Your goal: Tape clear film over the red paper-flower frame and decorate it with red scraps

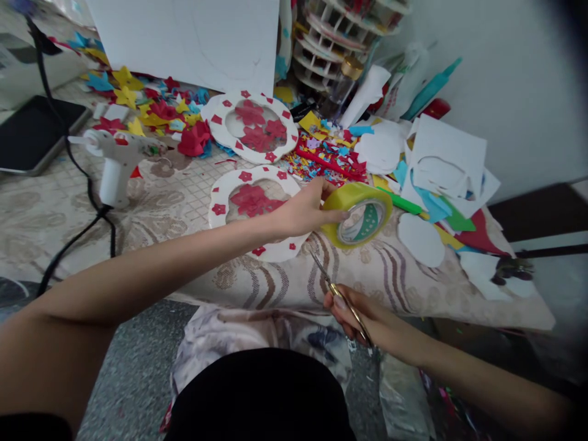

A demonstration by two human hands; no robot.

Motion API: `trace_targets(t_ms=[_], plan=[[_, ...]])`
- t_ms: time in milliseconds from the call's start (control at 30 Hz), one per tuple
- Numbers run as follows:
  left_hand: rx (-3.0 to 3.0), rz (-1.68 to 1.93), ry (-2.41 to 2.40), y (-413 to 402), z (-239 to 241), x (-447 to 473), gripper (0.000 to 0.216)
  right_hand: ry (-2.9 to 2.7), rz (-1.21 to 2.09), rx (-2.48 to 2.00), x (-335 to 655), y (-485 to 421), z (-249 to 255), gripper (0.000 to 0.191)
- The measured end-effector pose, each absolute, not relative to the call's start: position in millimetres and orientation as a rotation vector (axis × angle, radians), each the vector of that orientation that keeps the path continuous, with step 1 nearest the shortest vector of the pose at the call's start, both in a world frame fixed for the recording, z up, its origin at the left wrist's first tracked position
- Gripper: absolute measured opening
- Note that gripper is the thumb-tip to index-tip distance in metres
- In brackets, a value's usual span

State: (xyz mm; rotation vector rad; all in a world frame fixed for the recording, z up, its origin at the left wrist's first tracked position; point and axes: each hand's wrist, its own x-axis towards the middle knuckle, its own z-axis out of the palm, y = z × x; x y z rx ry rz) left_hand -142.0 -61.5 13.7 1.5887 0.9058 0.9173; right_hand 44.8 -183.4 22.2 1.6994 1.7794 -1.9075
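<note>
My left hand (pixel 315 208) grips a large roll of yellowish clear packing tape (pixel 337 202) by its left side, above the right part of the table. Lower down, near the table's front edge, my right hand (pixel 351 312) is closed around the gold handles of a pair of scissors (pixel 331 286), whose blades point up and left. Under my left forearm lies a white scalloped paper frame (pixel 220 195) with small red flowers, partly covered by the arm. Behind it sits a second such frame (pixel 218 116), with red flowers showing in its opening.
At the left stand a white glue gun (pixel 114 174) with a black cable and a dark phone (pixel 37 135). Colourful paper flowers (pixel 160 110) are heaped behind. White paper offcuts (pixel 452 150), white cut shapes (pixel 420 239) and a green craft knife (pixel 404 203) lie right, beside tiny confetti (pixel 316 159).
</note>
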Motion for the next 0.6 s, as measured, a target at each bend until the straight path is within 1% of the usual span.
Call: trace_targets(t_ms=[367,600], plan=[[1.541,0.924,0.911,-65.4,18.0,-140.9,0.037,1.821,-1.9,1.723,28.9,-175.7,34.0,0.052],[1.56,0.948,0.896,-66.1,17.7,-140.8,0.036,1.828,-1.735,1.845,32.8,-174.0,18.4,0.053]])
